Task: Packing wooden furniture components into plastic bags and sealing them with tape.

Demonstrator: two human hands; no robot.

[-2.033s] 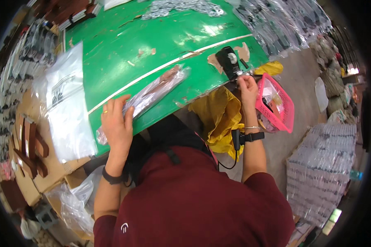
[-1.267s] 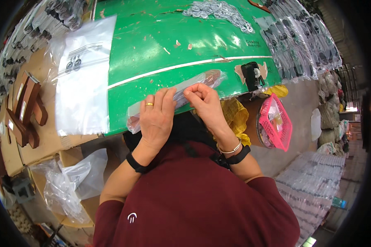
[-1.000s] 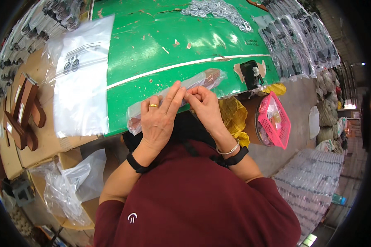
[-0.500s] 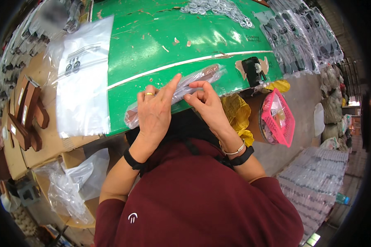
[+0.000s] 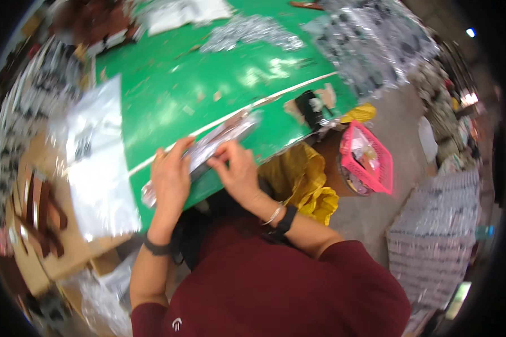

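A clear plastic bag (image 5: 243, 130) with a brown, wood-like piece inside lies slantwise on the green table (image 5: 168, 106), near its front edge. My left hand (image 5: 173, 175) rests over the bag's near left part, fingers stretched along it and pressing it down. On the bag's near side, my right hand (image 5: 237, 171) is closed, thumb and fingertips pinched at the plastic edge. Blur hides exactly how much plastic they hold. Left of my hands lies a stack of flat clear bags (image 5: 98, 168), partly over cardboard.
Loose metal rings (image 5: 250, 32) are heaped at the far side. Packed bags (image 5: 360, 48) cover the far right corner. A black dispenser (image 5: 312, 109) sits by the right edge, near a pink basket (image 5: 371, 160) and yellow sacking (image 5: 303, 174). Brown wooden pieces (image 5: 39, 205) lie left.
The view has turned, so the table and my hands appear shifted left. Both hands stay on the bag; my right fingers have drawn together at its edge.
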